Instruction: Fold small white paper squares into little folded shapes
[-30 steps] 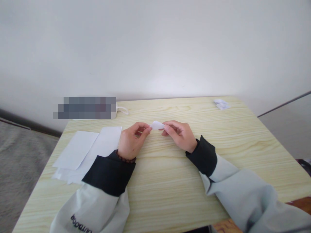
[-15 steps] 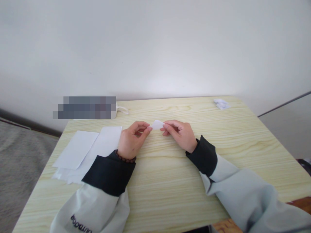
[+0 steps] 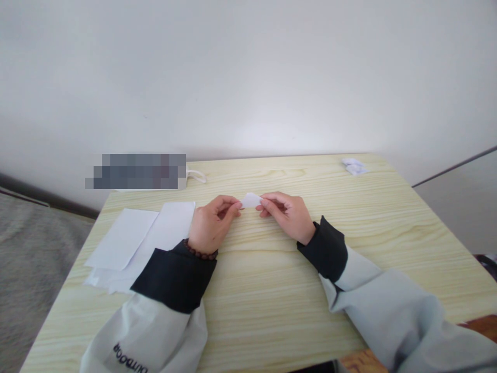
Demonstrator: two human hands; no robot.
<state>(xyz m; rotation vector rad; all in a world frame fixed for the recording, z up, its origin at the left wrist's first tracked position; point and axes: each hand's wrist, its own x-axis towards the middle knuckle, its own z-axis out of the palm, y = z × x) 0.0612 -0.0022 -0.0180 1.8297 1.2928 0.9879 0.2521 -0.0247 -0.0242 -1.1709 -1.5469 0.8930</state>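
Note:
A small piece of white paper (image 3: 251, 200) is stretched between my two hands, just above the table. My left hand (image 3: 213, 220) pinches its left end between thumb and fingers; a dark bead bracelet circles that wrist. On the other side, my right hand (image 3: 288, 213) grips the right end in the same kind of pinch. Fingertips cover both ends of the paper, so only its middle shows. To the left of my left hand lie several white paper sheets (image 3: 122, 239), overlapping one another, with my left wrist and cuff partly over them.
At the back left of the wooden table (image 3: 267, 311) stands a blurred-out object (image 3: 181, 182) with a white loop beside it. Small crumpled white papers (image 3: 354, 167) lie at the back right. A black edge (image 3: 318, 368) shows at the bottom. The wall borders the table's far side.
Almost nothing differs. The visible part of the small paper has tilted and shifted very slightly between my fingertips, and both hands still pinch it in the same place.

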